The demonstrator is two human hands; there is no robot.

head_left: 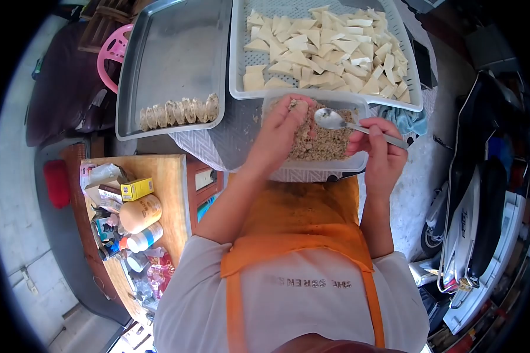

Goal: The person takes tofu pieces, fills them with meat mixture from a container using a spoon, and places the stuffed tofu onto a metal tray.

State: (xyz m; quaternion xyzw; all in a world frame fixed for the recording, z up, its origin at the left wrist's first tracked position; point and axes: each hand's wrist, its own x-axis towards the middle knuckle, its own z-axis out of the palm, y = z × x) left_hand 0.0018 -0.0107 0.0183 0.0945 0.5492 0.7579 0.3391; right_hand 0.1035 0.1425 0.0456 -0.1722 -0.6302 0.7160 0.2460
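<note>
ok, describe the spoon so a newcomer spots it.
Find the perforated tray of pale wedges; the clear tub of brown crumbs sits below it in view. Over the tub, the right hand holds the spoon, its silvery shine setting it apart from the matte crumbs.

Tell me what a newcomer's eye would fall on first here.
Probably the bright orange apron in the middle, and the heap of pale wedges in the white tray at the top. Next, the spoon in the right hand, above the tub of brown crumbs. Then the row of speckled pieces along the near end of the metal tray, upper left.
</note>
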